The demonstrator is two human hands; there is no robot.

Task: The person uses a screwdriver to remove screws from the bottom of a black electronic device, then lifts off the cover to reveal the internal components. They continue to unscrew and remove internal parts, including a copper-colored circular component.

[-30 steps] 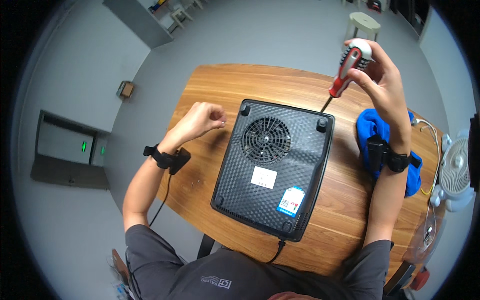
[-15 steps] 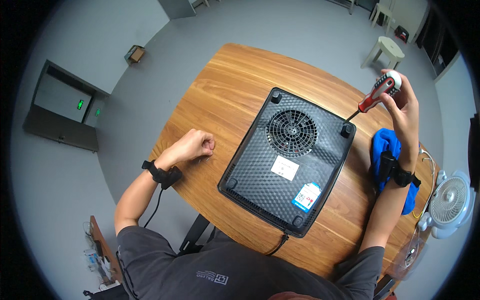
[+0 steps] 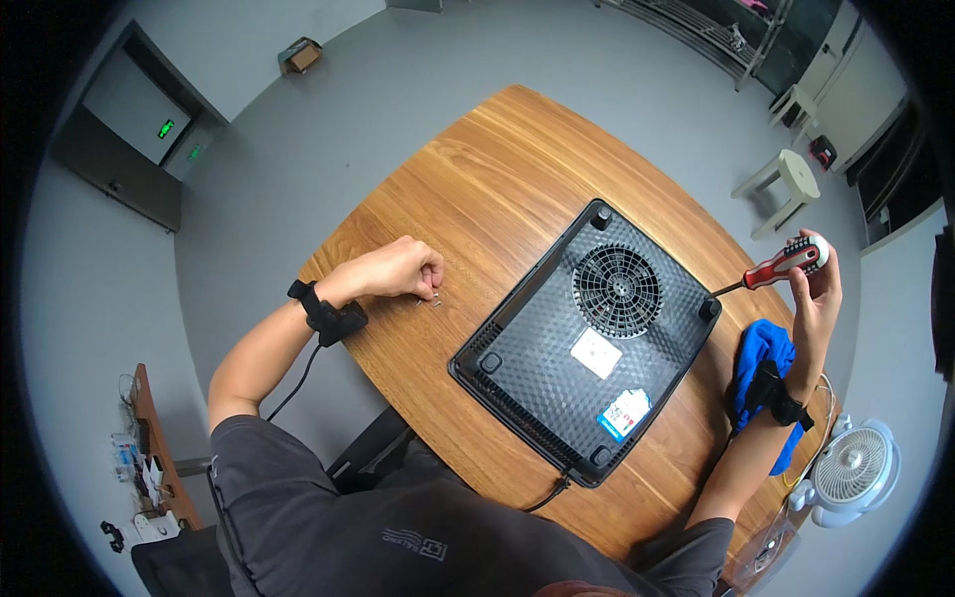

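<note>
A black induction cooker (image 3: 537,348) lies bottom up on the wooden table, its round fan grille (image 3: 618,291) facing me. My right hand (image 3: 818,308) is closed on the handle of a red and white screwdriver (image 3: 784,266). Its shaft slants left and down, with the tip at the cooker's far right corner, next to a black foot (image 3: 708,310). Left of the cooker, my left hand (image 3: 403,269) is closed, fingertips pinched just above several small metal screws (image 3: 436,300) on the tabletop. Whether a screw is between those fingers cannot be seen.
A crumpled blue cloth (image 3: 761,368) lies by my right forearm. Beyond it, a pale blue fan (image 3: 853,463) stands at the right edge. The cooker's black power cord (image 3: 550,495) runs off its near side. A white stool (image 3: 786,184) stands on the floor past the table.
The whole view has shifted. The screwdriver is tilted flatter, its tip still at the same corner of the cooker. My left fingertips have come closer to the small screws.
</note>
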